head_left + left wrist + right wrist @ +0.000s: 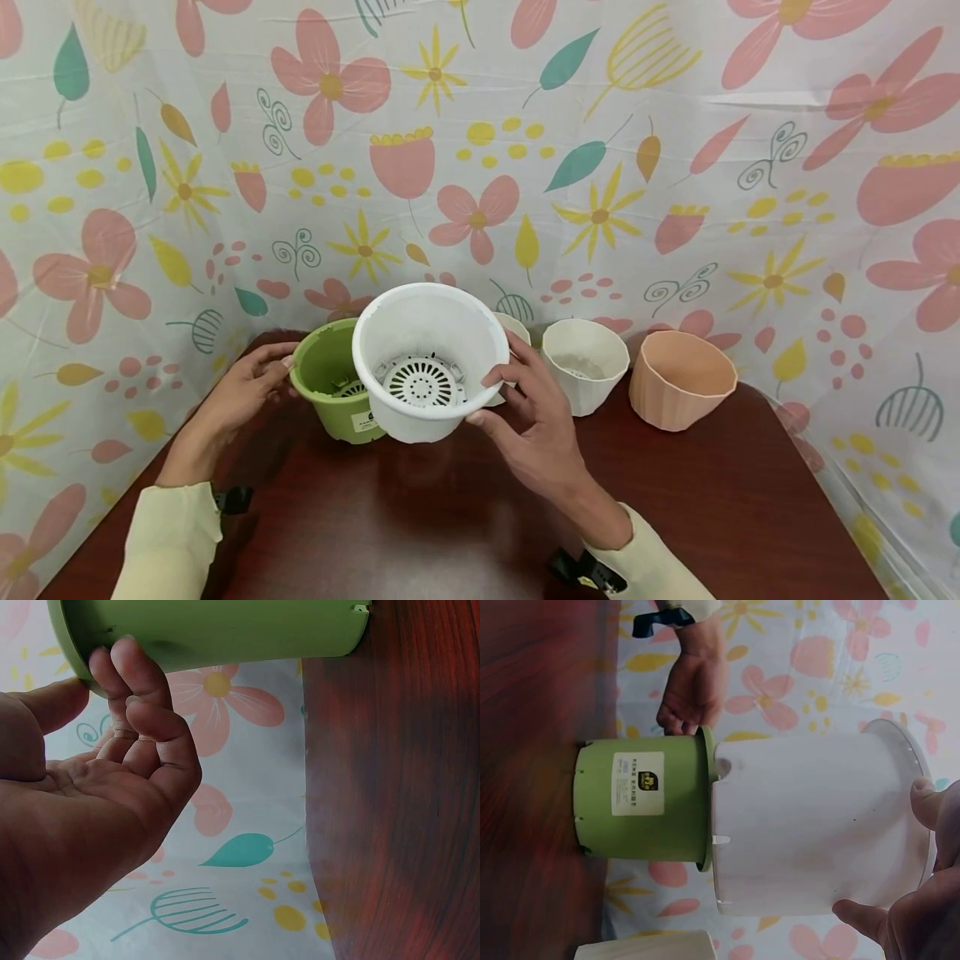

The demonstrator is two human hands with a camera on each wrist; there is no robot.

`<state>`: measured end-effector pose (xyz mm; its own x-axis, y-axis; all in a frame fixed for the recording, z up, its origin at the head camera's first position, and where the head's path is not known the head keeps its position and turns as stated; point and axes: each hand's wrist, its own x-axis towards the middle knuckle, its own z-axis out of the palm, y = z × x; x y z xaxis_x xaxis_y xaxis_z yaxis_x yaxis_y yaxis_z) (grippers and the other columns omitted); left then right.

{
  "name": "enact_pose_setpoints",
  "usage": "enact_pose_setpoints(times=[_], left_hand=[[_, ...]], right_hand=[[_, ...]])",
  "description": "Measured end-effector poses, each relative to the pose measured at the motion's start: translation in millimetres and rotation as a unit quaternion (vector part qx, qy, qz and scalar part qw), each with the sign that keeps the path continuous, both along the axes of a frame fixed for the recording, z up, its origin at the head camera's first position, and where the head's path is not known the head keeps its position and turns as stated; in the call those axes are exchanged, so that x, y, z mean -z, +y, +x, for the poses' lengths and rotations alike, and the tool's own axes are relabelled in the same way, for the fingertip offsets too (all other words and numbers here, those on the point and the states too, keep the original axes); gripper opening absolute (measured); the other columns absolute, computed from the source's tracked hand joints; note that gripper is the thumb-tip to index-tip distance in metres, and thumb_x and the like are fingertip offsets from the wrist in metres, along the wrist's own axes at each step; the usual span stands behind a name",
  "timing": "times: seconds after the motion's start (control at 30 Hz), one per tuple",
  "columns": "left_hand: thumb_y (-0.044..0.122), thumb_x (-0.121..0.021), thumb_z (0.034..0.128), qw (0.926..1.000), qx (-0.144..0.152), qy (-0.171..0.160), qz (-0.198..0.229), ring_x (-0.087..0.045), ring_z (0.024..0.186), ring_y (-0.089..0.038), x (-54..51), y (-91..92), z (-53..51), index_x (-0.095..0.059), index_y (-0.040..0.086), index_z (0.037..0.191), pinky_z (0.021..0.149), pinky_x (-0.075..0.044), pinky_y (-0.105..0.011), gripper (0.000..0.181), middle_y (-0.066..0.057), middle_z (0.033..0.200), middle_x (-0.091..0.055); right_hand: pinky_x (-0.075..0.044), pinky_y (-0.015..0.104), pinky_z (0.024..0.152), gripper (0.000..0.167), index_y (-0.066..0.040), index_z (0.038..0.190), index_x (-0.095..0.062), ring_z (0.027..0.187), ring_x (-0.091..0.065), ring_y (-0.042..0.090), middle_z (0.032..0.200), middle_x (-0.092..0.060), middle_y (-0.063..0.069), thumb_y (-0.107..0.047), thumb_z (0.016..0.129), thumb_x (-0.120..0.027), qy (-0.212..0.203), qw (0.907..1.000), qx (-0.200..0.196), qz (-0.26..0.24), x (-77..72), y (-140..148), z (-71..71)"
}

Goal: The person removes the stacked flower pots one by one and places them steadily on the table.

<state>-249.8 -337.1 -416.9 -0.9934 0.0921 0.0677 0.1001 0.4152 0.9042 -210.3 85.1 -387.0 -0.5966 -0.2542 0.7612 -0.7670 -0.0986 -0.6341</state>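
Observation:
A white plastic flowerpot (427, 417) with a slotted bottom is raised in the air. My right hand (542, 417) grips it by its right rim, thumb and fingers on the rim and wall in the right wrist view (922, 900). Left of it and lower, a green flowerpot (330, 412) stands upright on the table, a label on its side. My left hand (243, 387) pinches the green pot's left rim; the left wrist view shows thumb and fingers at that rim (71, 645). The white pot hides part of the green pot's right side in the head view.
Along the back of the dark wooden table (480, 533) stand a cream ribbed pot (588, 387) and a peach ribbed pot (678, 392). Another cream pot (513, 329) is partly hidden behind the white pot and right hand. A flower-print curtain (480, 125) hangs behind.

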Motion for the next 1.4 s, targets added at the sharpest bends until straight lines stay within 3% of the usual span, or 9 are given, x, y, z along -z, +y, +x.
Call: enact_pose_setpoints(times=[0.2,0.6,0.8,1.03,1.4], left_hand=[[0.038,-0.045,0.1152,1.0,0.004,0.002,0.003,-0.068,0.093,-0.026,-1.5,1.0,2.8,-0.037,0.001,0.161,0.074,-0.055,-0.029,0.059,-0.001,0.104,-0.068],[0.034,-0.047,0.1152,0.9999,-0.004,0.01,-0.009,-0.067,0.085,-0.015,-0.2,1.6,1.3,-0.039,0.001,0.16,0.074,-0.055,-0.03,0.056,0.001,0.101,-0.07],[0.036,-0.047,0.115,1.0,-0.004,0.004,-0.006,-0.068,0.088,-0.018,0.4,1.0,0.9,-0.04,0.003,0.16,0.076,-0.055,-0.031,0.057,0.001,0.101,-0.069],[0.039,-0.045,0.1152,1.0,0.003,-0.002,-0.004,-0.068,0.094,-0.025,0.5,0.0,1.1,-0.036,0.002,0.162,0.076,-0.055,-0.032,0.059,-0.002,0.106,-0.068],[0.038,-0.045,0.1151,1.0,0.003,0.001,-0.005,-0.068,0.092,-0.022,0.5,0.0,2.0,-0.037,0.003,0.162,0.076,-0.055,-0.032,0.059,-0.001,0.106,-0.068]], right_hand=[[-0.058,0.038,0.098,0.038,0.0,0.116,-0.064,0.14,-0.048,0.05,0.162,-0.037,0.024,0.008,0.085,-0.085,0.01,0.9999,0.007,0.01,3.6,6.9,3.8],[-0.055,0.039,0.101,0.037,0.004,0.117,-0.063,0.139,-0.045,0.054,0.162,-0.036,0.029,0.004,0.087,-0.084,0.024,0.9996,0.002,0.013,11.4,20.6,9.7],[-0.054,0.038,0.103,0.038,0.003,0.116,-0.063,0.14,-0.043,0.056,0.161,-0.036,0.029,0.005,0.085,-0.085,0.023,0.9994,0.012,0.022,16.6,28.2,12.2],[-0.053,0.037,0.104,0.043,0.001,0.115,-0.064,0.141,-0.044,0.053,0.16,-0.037,0.03,0.013,0.08,-0.086,0.01,0.999,0.019,0.038,27.2,37.2,14.6],[-0.053,0.034,0.104,0.045,-0.001,0.113,-0.065,0.141,-0.048,0.049,0.162,-0.038,0.025,0.014,0.077,-0.087,-0.019,0.9967,0.039,0.069,43.2,46.4,21.2]])
